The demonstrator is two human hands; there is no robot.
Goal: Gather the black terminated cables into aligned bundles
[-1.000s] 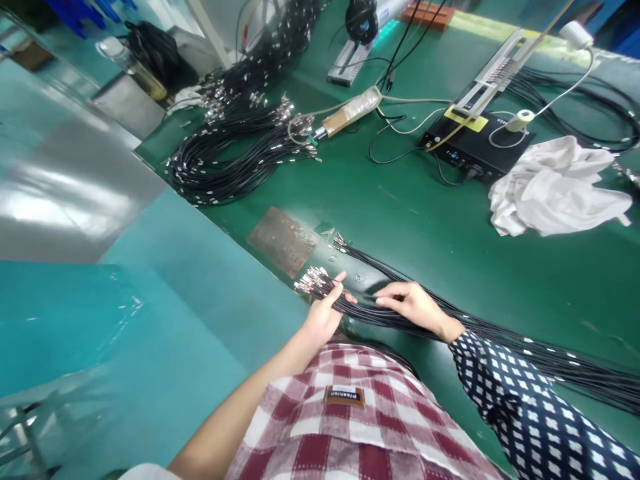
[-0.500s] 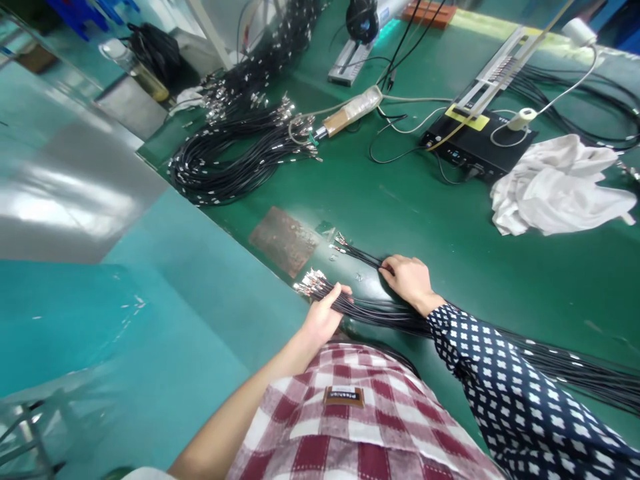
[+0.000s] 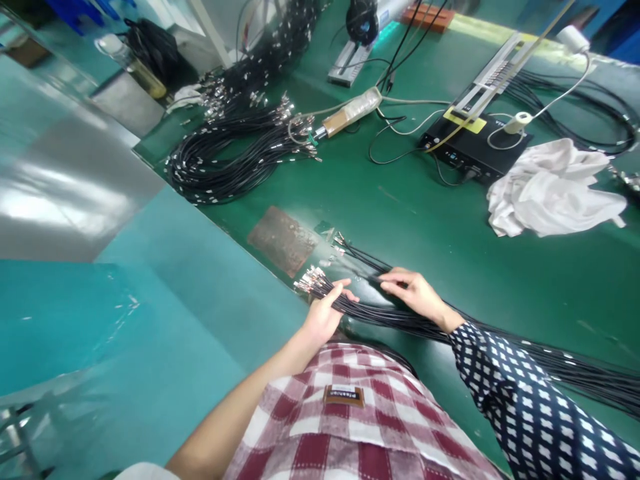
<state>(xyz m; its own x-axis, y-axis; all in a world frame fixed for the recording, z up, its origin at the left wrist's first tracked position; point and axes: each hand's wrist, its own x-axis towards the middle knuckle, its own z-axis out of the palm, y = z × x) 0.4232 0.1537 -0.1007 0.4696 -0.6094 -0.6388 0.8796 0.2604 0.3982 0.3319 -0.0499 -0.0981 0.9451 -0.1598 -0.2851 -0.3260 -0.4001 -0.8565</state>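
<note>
My left hand [image 3: 327,313] is closed around a thick bundle of black cables [image 3: 390,318], just behind their white and metal end connectors. These ends point to the left over the green table's near edge, and the cables run off to the right under my right forearm. My right hand [image 3: 416,293] pinches a thin black cable [image 3: 374,278] between thumb and fingers; its front part is blurred by motion. Just beyond lies a small group of black cables [image 3: 364,256] with bared connector ends, partly hidden behind my right fingers.
A rusty metal plate [image 3: 281,240] lies by the table edge. Behind it sits a large coiled heap of black cables [image 3: 220,167]. A tape-wrapped tool [image 3: 353,111], a black box [image 3: 475,148] and a crumpled white cloth [image 3: 555,190] stand farther back. Loose wires cross the table.
My right hand has shifted slightly toward me and to the right, drawing a cable away from the small group. My left hand still grips the bundle in the same place.
</note>
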